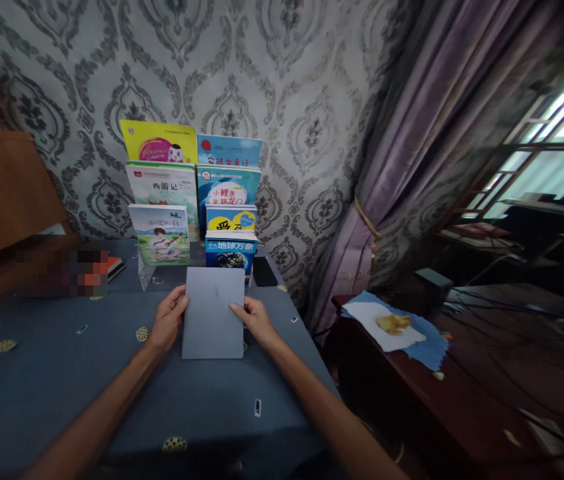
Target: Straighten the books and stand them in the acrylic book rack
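A plain grey-blue notebook (213,320) is held up between my two hands, just in front of a tiered clear book stand (145,277). My left hand (168,320) grips its left edge, thumb on the near face. On the opposite edge, my right hand (255,320) does the same with its thumb pressed on the cover. Behind the notebook, several picture books stand in two columns, among them a book with a guitar player (163,237) and a blue earth book (231,252). The notebook's far side is hidden from me.
A black phone (265,271) lies right of the stand on the blue tablecloth (87,360). At left are a partly blurred stack of books (115,267) and a cardboard box (7,190). A reddish side table (392,380) with cloths and cables stands at right, beside a purple curtain (362,220).
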The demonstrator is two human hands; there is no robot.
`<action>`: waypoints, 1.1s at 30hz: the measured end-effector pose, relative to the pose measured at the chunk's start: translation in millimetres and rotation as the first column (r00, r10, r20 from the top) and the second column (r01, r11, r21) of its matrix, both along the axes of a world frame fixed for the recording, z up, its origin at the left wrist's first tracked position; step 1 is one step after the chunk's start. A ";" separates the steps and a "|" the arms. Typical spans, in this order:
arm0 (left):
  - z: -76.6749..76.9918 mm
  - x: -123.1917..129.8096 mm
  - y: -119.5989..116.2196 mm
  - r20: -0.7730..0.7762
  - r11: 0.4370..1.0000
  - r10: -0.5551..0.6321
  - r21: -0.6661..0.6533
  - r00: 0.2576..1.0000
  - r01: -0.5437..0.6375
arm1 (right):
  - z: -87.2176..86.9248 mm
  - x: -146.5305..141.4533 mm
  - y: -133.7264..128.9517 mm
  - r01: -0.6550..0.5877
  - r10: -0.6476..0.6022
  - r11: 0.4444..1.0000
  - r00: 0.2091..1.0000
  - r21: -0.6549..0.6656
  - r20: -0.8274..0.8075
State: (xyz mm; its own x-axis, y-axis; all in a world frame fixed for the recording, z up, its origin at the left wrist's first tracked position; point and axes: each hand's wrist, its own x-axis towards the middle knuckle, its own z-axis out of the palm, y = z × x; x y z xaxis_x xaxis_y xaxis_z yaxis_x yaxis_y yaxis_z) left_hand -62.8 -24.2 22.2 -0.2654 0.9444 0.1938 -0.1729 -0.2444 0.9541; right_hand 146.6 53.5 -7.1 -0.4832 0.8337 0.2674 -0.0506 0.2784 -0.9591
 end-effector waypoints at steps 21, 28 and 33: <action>-56.0 -12.3 9.9 -0.474 0.989 0.023 0.138 0.880 0.049 | -13.5 -1.6 -23.6 0.161 -0.360 0.815 0.893 0.556 0.270; -64.8 -16.0 12.6 -0.465 0.987 0.033 0.154 0.885 0.044 | -16.8 -1.1 -24.1 0.155 -0.396 0.767 0.878 0.623 0.269; -70.1 -17.4 15.3 -0.455 0.986 0.065 0.164 0.888 0.012 | -17.8 -1.8 -24.7 0.173 -0.412 0.714 0.887 0.679 0.207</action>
